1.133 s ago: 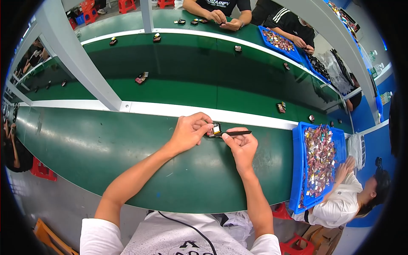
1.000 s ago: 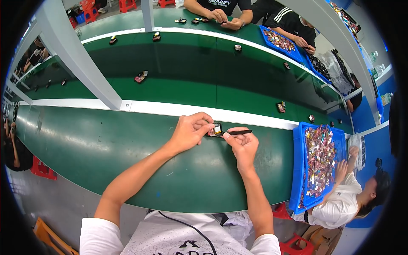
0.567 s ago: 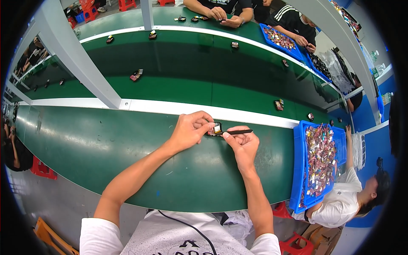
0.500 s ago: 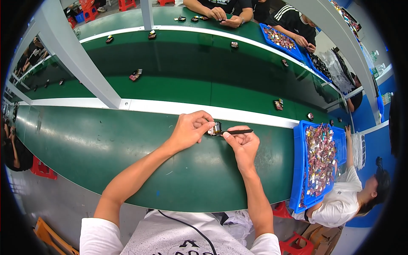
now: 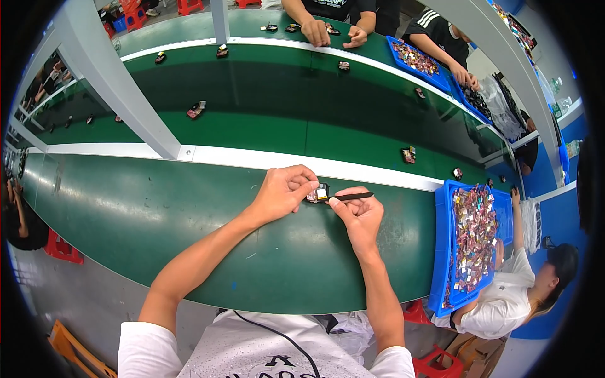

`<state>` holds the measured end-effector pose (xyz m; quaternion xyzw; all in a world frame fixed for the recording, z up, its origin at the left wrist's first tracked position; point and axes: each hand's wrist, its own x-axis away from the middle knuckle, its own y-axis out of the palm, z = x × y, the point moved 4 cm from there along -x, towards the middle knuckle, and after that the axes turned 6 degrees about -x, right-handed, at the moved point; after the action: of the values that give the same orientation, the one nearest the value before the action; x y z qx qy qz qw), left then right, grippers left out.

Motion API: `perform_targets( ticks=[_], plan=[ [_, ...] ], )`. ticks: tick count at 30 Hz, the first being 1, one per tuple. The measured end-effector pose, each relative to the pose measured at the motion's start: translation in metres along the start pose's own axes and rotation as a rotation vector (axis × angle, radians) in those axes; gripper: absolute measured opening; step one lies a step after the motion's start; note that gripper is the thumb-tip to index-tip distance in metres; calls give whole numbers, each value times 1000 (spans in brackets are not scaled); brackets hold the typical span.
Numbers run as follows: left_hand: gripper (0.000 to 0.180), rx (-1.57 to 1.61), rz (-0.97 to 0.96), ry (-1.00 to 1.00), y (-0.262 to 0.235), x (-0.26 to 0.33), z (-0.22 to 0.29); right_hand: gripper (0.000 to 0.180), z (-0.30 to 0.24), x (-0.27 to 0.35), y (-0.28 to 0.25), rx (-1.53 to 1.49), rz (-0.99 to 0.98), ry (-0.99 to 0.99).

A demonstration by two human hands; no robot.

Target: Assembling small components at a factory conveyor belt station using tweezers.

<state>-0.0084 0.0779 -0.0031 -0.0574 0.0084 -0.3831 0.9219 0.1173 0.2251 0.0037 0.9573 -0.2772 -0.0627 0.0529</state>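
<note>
Above the green worktable, my left hand (image 5: 285, 194) pinches a small black device housing (image 5: 324, 187) between thumb and fingers. A white and silver rectangular part shows inside it, and small reddish pieces lie by my left fingertips. My right hand (image 5: 360, 220) is closed around a slim black stick-like tool (image 5: 354, 196). The tool's near end meets the right side of the housing, where my right thumb also rests. Whether the tool is a pair of tweezers or a single stick is too small to tell.
Beyond a white rail (image 5: 246, 160) runs a green conveyor belt (image 5: 252, 132) carrying several similar housings (image 5: 196, 109). To my right stands a blue tray (image 5: 443, 252) heaped with small wired parts. Grey posts (image 5: 126, 94) rise at left. Co-workers sit opposite and at the right.
The housings on the belt have shifted slightly left. The part inside my housing now shows its white face more fully. Across the belt, a co-worker's hands have moved apart. My hands have barely moved.
</note>
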Motion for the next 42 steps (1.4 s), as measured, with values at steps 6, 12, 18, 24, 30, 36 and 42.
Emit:
perform_targets(
  ticks=[6,12,18,24,30,36,42],
  plan=[
    [14,42,-14,-16,-2,-2,-1,14,-1,0,3,7,13,-45],
    [19,88,-103,26,-4,-3,2,15,-3,1,1,10,12,-129],
    [25,184,-181,-27,-2,-3,2,14,-9,6,1,83,41,-241],
    [25,269,-170,-31,-2,-4,-3,12,-16,11,5,263,52,-391],
    [25,295,-167,-14,-2,-3,-3,11,-17,13,6,342,33,-449],
    [25,302,-161,2,-3,-3,-2,11,-17,13,8,329,56,-475],
    [25,310,-149,13,-2,-3,-3,11,-13,12,6,292,101,-445]
  ],
)
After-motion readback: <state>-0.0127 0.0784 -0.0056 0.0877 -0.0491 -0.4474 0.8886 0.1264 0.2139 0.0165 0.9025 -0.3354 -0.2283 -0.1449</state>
